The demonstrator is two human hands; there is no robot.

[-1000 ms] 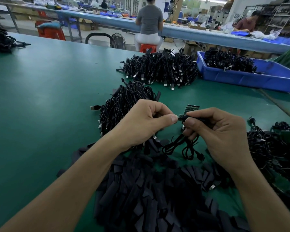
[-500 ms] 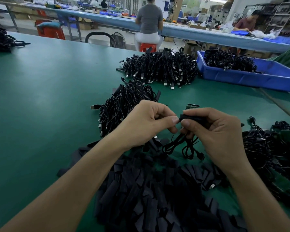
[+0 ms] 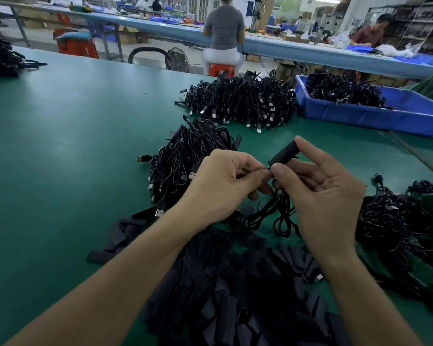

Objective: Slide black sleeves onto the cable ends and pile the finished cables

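My right hand (image 3: 320,193) pinches a black sleeve (image 3: 284,153) between thumb and forefinger, and the sleeve tilts up to the right. My left hand (image 3: 223,186) pinches the cable just left of the sleeve's lower end. The black cable (image 3: 273,216) hangs in loops below both hands. Whatever is inside the sleeve is hidden. A heap of loose black sleeves (image 3: 230,290) lies near me on the green table (image 3: 73,151). A pile of coiled black cables (image 3: 188,158) sits just beyond my left hand.
A bigger cable pile (image 3: 243,103) lies farther back, beside a blue bin (image 3: 375,116) holding more cables. Tangled cables (image 3: 398,226) spread at my right. Another dark heap (image 3: 0,56) sits far left. People sit at benches behind.
My right hand has turned palm-up and opened its lower fingers, tilting the sleeve from level to pointing up and right. My left hand stays pinched at the sleeve's end.
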